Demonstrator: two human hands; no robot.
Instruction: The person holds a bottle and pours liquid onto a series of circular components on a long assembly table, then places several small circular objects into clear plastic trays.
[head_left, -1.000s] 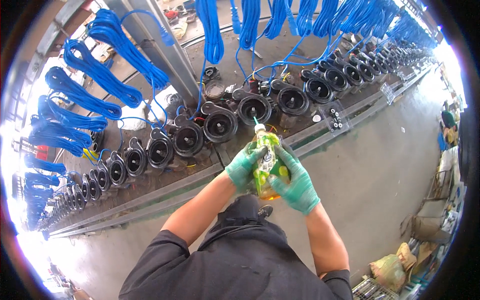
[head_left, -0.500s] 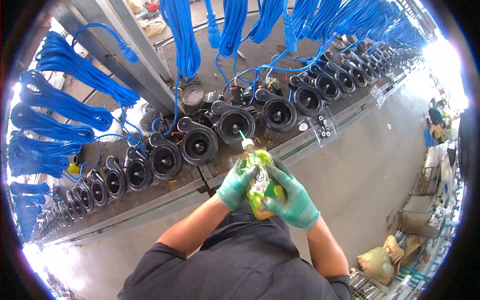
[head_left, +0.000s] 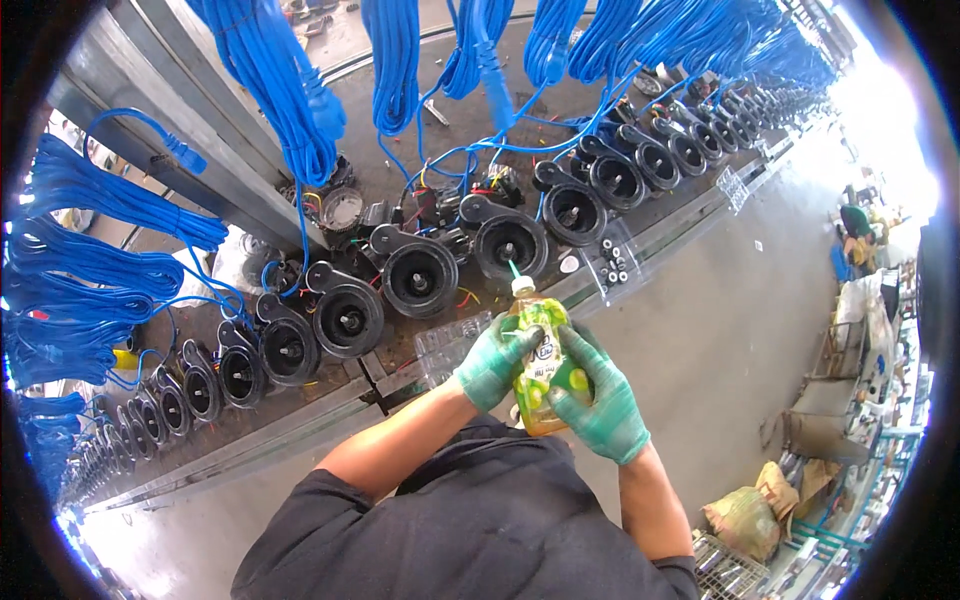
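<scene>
Both my hands wear green gloves and hold a clear plastic bottle (head_left: pixel 545 375) with a green-and-white label and some yellowish liquid inside. My left hand (head_left: pixel 494 364) wraps its left side, and my right hand (head_left: pixel 606 402) grips its right side. A thin pale-green nozzle (head_left: pixel 515 270) sticks up from its white cap (head_left: pixel 523 285). The nozzle's tip overlaps the front of a round black housing (head_left: pixel 510 245) with a metal shaft in its middle; whether it touches cannot be made out.
More black housings (head_left: pixel 350 322) stand in a long row along the bench edge. Blue cable bundles (head_left: pixel 392 65) hang above. Beside my left hand lies a clear plastic tray (head_left: pixel 450 348); a clear bag with small rings (head_left: pixel 612 265) lies to the right. A metal post (head_left: pixel 190 150) rises at left.
The bottle in my hands has moved one housing to the right along the row. The whole view has shifted, and the clear tray beside my left hand now shows more.
</scene>
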